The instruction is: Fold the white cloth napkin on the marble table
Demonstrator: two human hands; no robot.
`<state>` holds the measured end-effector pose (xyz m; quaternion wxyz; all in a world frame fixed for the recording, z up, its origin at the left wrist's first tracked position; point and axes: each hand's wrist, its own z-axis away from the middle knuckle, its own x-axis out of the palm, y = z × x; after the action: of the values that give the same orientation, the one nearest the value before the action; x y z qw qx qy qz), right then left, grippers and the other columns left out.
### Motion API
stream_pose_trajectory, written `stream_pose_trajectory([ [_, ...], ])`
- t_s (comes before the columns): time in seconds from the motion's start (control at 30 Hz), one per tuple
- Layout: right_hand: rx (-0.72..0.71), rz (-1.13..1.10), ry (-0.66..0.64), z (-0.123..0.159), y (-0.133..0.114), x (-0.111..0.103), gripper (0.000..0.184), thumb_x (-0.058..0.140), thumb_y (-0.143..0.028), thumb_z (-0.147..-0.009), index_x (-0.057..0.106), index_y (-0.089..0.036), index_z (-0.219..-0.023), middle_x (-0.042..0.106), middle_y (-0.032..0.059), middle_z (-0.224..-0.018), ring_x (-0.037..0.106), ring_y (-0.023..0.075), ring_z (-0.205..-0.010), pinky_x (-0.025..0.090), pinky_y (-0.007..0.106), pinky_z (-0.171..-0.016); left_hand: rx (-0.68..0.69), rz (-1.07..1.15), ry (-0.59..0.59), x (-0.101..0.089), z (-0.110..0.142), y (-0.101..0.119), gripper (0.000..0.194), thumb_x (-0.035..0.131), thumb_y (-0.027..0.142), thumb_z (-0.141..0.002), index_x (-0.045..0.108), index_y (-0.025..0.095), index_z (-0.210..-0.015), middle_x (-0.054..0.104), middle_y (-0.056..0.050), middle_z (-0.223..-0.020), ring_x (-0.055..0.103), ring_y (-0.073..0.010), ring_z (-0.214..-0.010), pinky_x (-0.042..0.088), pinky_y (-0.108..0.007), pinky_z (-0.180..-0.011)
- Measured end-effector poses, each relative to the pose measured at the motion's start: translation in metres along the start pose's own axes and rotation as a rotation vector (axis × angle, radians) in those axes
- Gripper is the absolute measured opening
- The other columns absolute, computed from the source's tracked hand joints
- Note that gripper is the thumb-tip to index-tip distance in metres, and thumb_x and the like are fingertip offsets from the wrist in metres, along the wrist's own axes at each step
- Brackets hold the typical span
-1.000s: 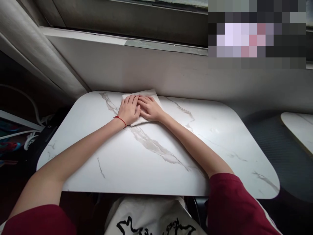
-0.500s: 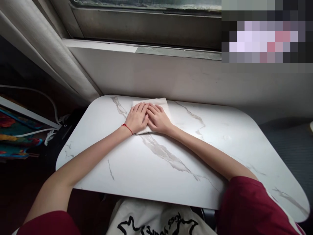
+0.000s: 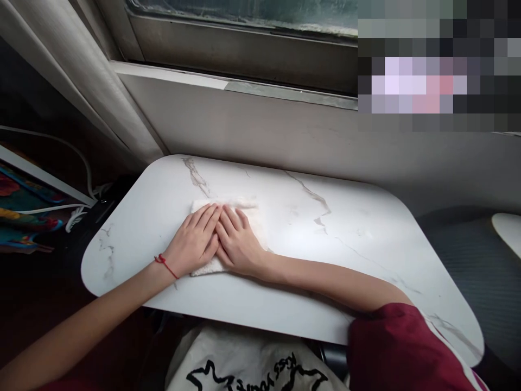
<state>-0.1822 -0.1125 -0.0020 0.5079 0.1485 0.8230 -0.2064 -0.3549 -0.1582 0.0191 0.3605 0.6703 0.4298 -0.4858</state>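
My left hand (image 3: 194,237) lies flat on a folded white cloth (image 3: 256,220), its fingers stretched forward and to the right. A red string bracelet (image 3: 165,264) circles the left wrist. Beside it, my right hand (image 3: 241,241) also rests flat on the cloth, fingers pointing forward and left. The two hands touch at the thumbs and index fingers. Much of the cloth is hidden beneath them; its back and right edges and a strip at the front show. It lies on a white table (image 3: 309,222) with grey-brown marble veins.
A wall (image 3: 252,133) with a window (image 3: 252,19) runs along the table's back edge. A pale curtain (image 3: 81,70) hangs at the left. Colourful fabric (image 3: 24,206) and white cords are further left. A dark seat (image 3: 459,255) stands at the right. The upper right corner is pixelated.
Both hands and the cloth have moved toward me and to the left across the table. The hands still lie flat on the cloth. The view has shifted slightly.
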Motion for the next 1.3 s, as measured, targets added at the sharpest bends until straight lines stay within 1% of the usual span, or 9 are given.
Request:
stream_pose_trajectory([
  [0.23, -0.133, -0.037, -0.059, 0.012, -0.037, -0.004, 0.061, 0.038, -0.039, -0.102, 0.047, 0.0, -0.148, 0.044, 0.0249, -0.157, 0.032, 0.0398, -0.151, 0.03, 0.059, -0.122, -0.121, -0.035, 0.066, -0.012, 0.061, 0.027, 0.071, 0.035, 0.026, -0.099, 0.012, 0.019, -0.165, 0.041, -0.015, -0.161, 0.041, -0.0315, -0.148, 0.043, -0.05, -0.116],
  [0.33, -0.207, -0.043, -0.06, 0.01, -0.05, -0.003, 0.063, 0.039, -0.042, -0.102, 0.046, -0.001, -0.149, 0.045, 0.0239, -0.157, 0.034, 0.0398, -0.15, 0.031, 0.058, -0.123, -0.203, -0.042, 0.083, -0.018, 0.085, 0.034, 0.07, 0.034, 0.028, -0.1, 0.009, 0.024, -0.166, 0.041, -0.012, -0.162, 0.042, -0.0306, -0.148, 0.045, -0.049, -0.114],
  [0.47, -0.293, -0.065, -0.052, -0.001, -0.061, 0.002, 0.061, 0.041, -0.042, -0.102, 0.048, 0.001, -0.145, 0.048, 0.0248, -0.154, 0.037, 0.0399, -0.147, 0.032, 0.057, -0.121, -0.273, -0.074, 0.105, -0.022, 0.103, 0.033, 0.068, 0.033, 0.028, -0.101, 0.01, 0.026, -0.165, 0.043, -0.012, -0.161, 0.044, -0.0305, -0.147, 0.045, -0.05, -0.113],
  [0.6, -0.329, -0.075, -0.019, -0.022, -0.061, 0.014, 0.057, 0.043, -0.043, -0.102, 0.052, -0.002, -0.14, 0.052, 0.0231, -0.15, 0.041, 0.0378, -0.144, 0.034, 0.055, -0.119, -0.292, -0.116, 0.131, -0.021, 0.106, 0.018, 0.064, 0.03, 0.026, -0.103, 0.015, 0.02, -0.164, 0.045, -0.015, -0.159, 0.043, -0.0307, -0.147, 0.043, -0.049, -0.115],
  [0.73, -0.395, -0.101, 0.009, -0.055, -0.041, 0.029, 0.053, 0.043, -0.043, -0.101, 0.057, -0.005, -0.136, 0.056, 0.0206, -0.148, 0.045, 0.0344, -0.141, 0.035, 0.053, -0.118, -0.336, -0.132, 0.123, -0.017, 0.09, -0.008, 0.059, 0.024, 0.029, -0.104, 0.031, 0.007, -0.158, 0.046, -0.02, -0.157, 0.042, -0.0318, -0.148, 0.04, -0.05, -0.118],
  [0.83, -0.406, -0.127, 0.006, -0.082, -0.021, 0.039, 0.053, 0.043, -0.043, -0.102, 0.057, -0.006, -0.137, 0.057, 0.0199, -0.147, 0.045, 0.0327, -0.142, 0.035, 0.05, -0.118, -0.408, -0.119, 0.037, -0.018, 0.064, -0.033, 0.061, 0.022, 0.03, -0.102, 0.039, 0.0, -0.152, 0.046, -0.022, -0.157, 0.042, -0.0321, -0.148, 0.038, -0.05, -0.121],
  [1.0, -0.294, -0.161, 0.007, -0.118, 0.003, 0.054, 0.05, 0.045, -0.034, -0.1, 0.055, -0.005, -0.14, 0.055, 0.021, -0.148, 0.043, 0.0319, -0.144, 0.032, 0.05, -0.119, -0.473, -0.095, -0.141, -0.025, 0.015, -0.071, 0.062, 0.028, 0.024, -0.097, 0.039, 0.0, -0.153, 0.042, -0.019, -0.161, 0.036, -0.0276, -0.152, 0.03, -0.045, -0.126],
  [1.1, -0.259, -0.155, -0.004, -0.136, 0.014, 0.061, 0.05, 0.044, -0.03, -0.099, 0.054, -0.006, -0.142, 0.054, 0.0203, -0.15, 0.041, 0.0316, -0.146, 0.03, 0.048, -0.12, -0.524, -0.075, -0.205, -0.026, -0.009, -0.087, 0.061, 0.027, 0.022, -0.097, 0.037, 0.002, -0.155, 0.04, -0.017, -0.162, 0.034, -0.0268, -0.153, 0.029, -0.044, -0.126],
  [1.3, -0.229, -0.125, -0.045, -0.175, 0.039, 0.072, 0.056, 0.046, -0.027, -0.094, 0.051, -0.002, -0.145, 0.051, 0.0209, -0.153, 0.04, 0.0317, -0.146, 0.029, 0.048, -0.119, -0.564, -0.062, -0.16, -0.017, -0.041, -0.117, 0.061, 0.029, 0.02, -0.097, 0.036, 0.004, -0.155, 0.039, -0.016, -0.163, 0.033, -0.0265, -0.153, 0.026, -0.044, -0.126],
])
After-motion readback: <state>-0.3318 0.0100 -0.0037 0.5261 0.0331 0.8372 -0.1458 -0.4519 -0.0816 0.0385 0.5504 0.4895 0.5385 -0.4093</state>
